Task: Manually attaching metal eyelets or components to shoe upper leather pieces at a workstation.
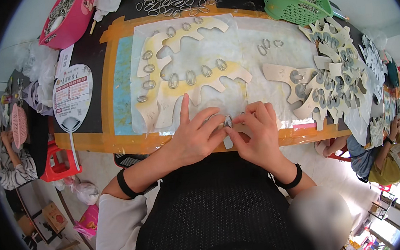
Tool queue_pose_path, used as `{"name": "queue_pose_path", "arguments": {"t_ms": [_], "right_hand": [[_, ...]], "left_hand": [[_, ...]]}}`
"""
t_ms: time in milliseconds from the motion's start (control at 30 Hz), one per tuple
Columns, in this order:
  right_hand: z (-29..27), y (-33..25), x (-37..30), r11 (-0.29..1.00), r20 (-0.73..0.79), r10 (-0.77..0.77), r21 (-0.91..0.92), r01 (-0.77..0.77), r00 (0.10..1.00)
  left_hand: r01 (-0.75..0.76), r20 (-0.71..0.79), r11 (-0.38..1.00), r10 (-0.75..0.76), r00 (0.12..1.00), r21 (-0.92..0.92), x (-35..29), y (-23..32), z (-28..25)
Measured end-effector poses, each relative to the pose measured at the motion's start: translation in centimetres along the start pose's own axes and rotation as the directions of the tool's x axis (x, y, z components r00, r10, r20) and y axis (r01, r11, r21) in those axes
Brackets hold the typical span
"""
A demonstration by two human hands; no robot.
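Observation:
At the table's near edge, my left hand [198, 137] and my right hand [258, 136] meet over a pale cut-out piece [228, 142]. Each hand pinches at it with thumb and fingers, while one left finger stretches forward. A grey oval metal ring [228, 121] shows between my fingertips; my fingers hide most of the piece. Just beyond lies a pale scalloped strip [206, 84] with yellowish smears and oval rings along it. Farther off and to the left, a similar curved strip [160, 45] also carries rings.
Finished-looking scalloped pieces with rings [331, 75] are heaped at right. Loose oval rings [170, 1] lie at the back, between a pink basket [69, 22] and a green basket [295, 12]. A white hand fan [72, 93] overhangs the left edge. Other people sit at both sides.

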State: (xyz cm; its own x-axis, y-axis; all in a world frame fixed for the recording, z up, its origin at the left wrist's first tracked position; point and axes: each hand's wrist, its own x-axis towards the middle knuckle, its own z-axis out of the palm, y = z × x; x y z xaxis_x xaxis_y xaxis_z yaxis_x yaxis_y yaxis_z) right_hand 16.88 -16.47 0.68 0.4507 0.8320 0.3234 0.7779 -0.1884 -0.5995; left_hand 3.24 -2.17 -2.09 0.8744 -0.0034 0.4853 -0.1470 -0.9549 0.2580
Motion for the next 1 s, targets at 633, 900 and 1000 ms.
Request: {"name": "queue_pose_path", "arguments": {"t_ms": [633, 900, 1000], "right_hand": [[1.7, 0.1, -1.9, 0.985, -0.237, -0.079, -0.167, 0.040, 0.968], [0.6, 1.5, -2.4, 0.957, -0.015, -0.269, -0.121, 0.265, 0.963], [0.7, 1.6, -2.4, 0.952, -0.011, -0.266, -0.159, 0.261, 0.964]], "left_hand": [[-0.025, 0.107, 1.000, 0.026, 0.994, -0.010, 0.4, 0.1, -0.6], [-0.039, 0.096, 0.999, 0.039, 0.995, -0.005, 0.3, 0.1, -0.3], [-0.022, 0.083, 0.999, 0.025, 0.996, -0.034, 0.4, -0.1, -0.2]]}}
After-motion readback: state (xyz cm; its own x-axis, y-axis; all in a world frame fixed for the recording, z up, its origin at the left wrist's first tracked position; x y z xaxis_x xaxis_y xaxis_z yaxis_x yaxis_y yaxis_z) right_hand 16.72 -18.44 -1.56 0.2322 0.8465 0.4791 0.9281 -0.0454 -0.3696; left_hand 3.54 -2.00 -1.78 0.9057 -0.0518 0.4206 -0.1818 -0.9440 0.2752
